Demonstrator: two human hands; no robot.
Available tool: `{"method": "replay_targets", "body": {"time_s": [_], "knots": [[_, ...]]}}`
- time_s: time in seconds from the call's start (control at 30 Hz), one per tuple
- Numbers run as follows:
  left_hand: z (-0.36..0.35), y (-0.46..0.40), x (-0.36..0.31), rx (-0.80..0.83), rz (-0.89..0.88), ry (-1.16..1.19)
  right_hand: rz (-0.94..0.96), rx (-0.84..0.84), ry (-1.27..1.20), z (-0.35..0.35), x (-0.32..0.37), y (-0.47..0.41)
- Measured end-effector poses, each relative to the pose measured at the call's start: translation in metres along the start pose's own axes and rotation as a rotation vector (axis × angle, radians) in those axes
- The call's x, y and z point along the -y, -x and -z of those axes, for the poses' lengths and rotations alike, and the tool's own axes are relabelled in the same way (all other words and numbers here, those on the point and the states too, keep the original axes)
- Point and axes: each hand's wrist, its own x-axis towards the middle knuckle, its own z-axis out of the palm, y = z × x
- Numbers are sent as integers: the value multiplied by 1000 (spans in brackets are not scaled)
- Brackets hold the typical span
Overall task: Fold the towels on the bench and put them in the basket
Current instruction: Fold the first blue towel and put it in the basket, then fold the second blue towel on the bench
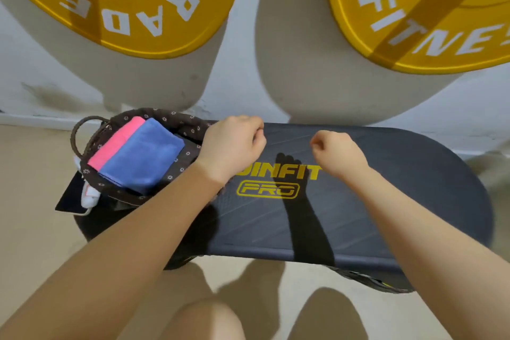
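Note:
A folded blue towel (143, 154) lies on top of a folded pink towel (117, 141) inside a dark woven basket with a flower-print lining (179, 121) at the left end of the black padded bench (386, 201). My left hand (231, 143) hovers over the bench just right of the basket, fingers curled shut with nothing in them. My right hand (336, 153) is beside it over the bench's middle, also curled into a loose fist and holding nothing. No towel lies on the bare part of the bench.
Two big yellow weight plates (124, 0) (427, 14) hang against the white wall behind the bench. A dark phone (69, 199) with a white cable (89, 196) lies by the basket's near left side. Beige floor surrounds the bench; my knee (204, 320) shows below.

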Motion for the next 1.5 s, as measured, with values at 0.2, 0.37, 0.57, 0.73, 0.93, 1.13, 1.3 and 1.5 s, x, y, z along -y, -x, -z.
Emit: {"method": "replay_targets", "body": {"time_s": [0.2, 0.37, 0.57, 0.73, 0.93, 1.13, 1.3, 1.5], "knots": [[118, -49, -67, 320, -9, -75, 19, 158, -54, 158, 27, 46], [241, -66, -126, 447, 25, 83, 40, 342, 89, 283, 73, 98], [349, -94, -184, 553, -257, 80, -117, 496, 221, 378, 110, 175], [392, -114, -232, 559, -518, 105, -310, 307, 147, 406, 127, 235], [386, -82, -292, 667, -707, -7, -567, 101, 3, 423, 84, 327], [370, -19, -409, 758, -1074, -140, -819, -67, -131, 436, 18, 464], [365, 60, -542, 774, -1229, -137, -968, -281, -450, 460, -42, 589], [347, 127, -684, 771, -1321, -59, -1114, -572, -800, 495, -134, 708]]}}
